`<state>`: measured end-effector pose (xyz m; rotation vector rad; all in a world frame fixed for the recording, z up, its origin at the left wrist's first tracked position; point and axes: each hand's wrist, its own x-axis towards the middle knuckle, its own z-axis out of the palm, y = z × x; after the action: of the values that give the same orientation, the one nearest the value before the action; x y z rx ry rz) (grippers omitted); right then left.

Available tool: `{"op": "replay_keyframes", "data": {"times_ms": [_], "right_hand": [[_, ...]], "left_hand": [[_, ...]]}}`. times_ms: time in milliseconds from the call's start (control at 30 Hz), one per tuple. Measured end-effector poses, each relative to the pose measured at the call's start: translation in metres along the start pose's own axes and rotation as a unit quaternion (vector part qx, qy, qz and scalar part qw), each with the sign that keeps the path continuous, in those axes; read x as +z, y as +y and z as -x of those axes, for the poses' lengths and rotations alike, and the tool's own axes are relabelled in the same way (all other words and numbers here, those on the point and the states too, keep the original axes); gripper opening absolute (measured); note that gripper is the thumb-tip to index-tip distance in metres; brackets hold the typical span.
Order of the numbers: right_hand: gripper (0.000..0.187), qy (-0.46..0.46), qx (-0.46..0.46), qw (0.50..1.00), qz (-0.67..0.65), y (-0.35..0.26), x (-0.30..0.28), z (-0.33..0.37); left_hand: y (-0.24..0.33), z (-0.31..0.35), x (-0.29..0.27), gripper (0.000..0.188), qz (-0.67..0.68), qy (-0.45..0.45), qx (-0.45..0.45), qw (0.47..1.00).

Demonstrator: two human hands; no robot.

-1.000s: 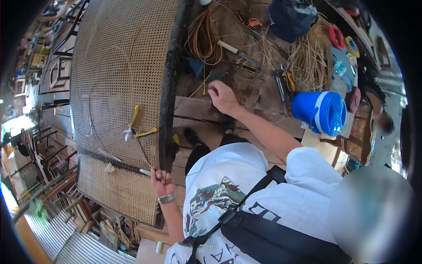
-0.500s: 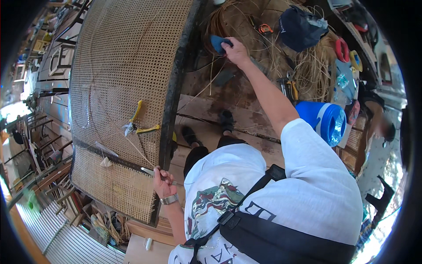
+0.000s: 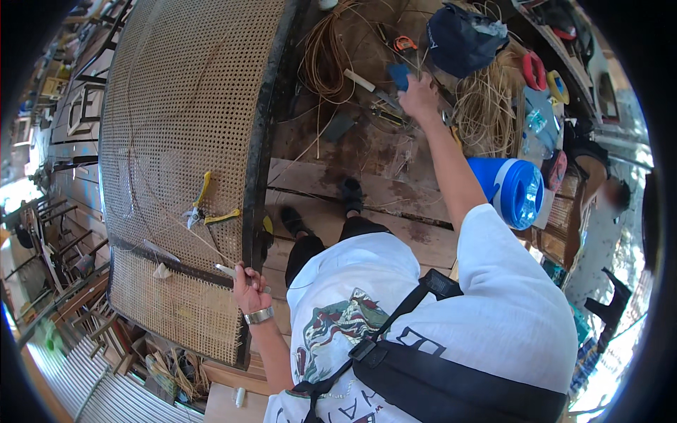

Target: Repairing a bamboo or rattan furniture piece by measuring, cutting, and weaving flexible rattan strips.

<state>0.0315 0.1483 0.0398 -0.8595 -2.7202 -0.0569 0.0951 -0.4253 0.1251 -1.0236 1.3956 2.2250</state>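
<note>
Wooden plank floor (image 3: pixel 310 173) is carrying 1 rattan coil (image 3: pixel 326 51), 1 orange tape measure (image 3: pixel 404 44), 1 flat gray slab (image 3: pixel 339 127) and 1 loose cane bundle (image 3: pixel 483 116). Black-framed woven cane panel (image 3: pixel 187 92) is bearing 1 pair of yellow-handled pliers (image 3: pixel 204 188).

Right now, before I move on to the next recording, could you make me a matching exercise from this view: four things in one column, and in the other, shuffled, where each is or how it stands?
Things:
1. Pliers
2. Bucket-like container
3. Left hand
4. Right hand

Places and states:
A. Closed around a slim tool with a pale end
B. Lying with yellow handles spread on the woven cane panel
C. At a small blue piece, above the wooden boards
D. Blue, with a pale band

Pairs: 1-B, 2-D, 3-A, 4-C
</note>
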Motion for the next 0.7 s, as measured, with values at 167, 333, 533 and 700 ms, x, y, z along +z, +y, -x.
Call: {"op": "replay_keyframes", "data": {"times_ms": [167, 333, 533, 700], "right_hand": [[0.017, -0.117, 0.031, 0.917, -0.38, -0.126, -0.054, 0.017], [0.038, -0.302, 0.072, 0.904, -0.294, -0.226, -0.01, 0.006], [0.045, -0.291, 0.256, 0.88, -0.275, -0.278, 0.044, -0.013], [0.047, -0.322, 0.306, 0.8, -0.403, -0.249, 0.081, -0.009]], "left_hand": [[-0.009, 0.023, -0.014, 0.019, 0.016, 0.047, 0.015, 0.999], [-0.019, 0.038, -0.02, 0.017, 0.022, 0.033, -0.008, 0.999], [-0.021, 0.041, 0.008, 0.016, -0.054, 0.016, 0.019, 0.998], [-0.021, 0.003, 0.028, 0.015, -0.093, -0.069, 0.013, 0.993]]}}
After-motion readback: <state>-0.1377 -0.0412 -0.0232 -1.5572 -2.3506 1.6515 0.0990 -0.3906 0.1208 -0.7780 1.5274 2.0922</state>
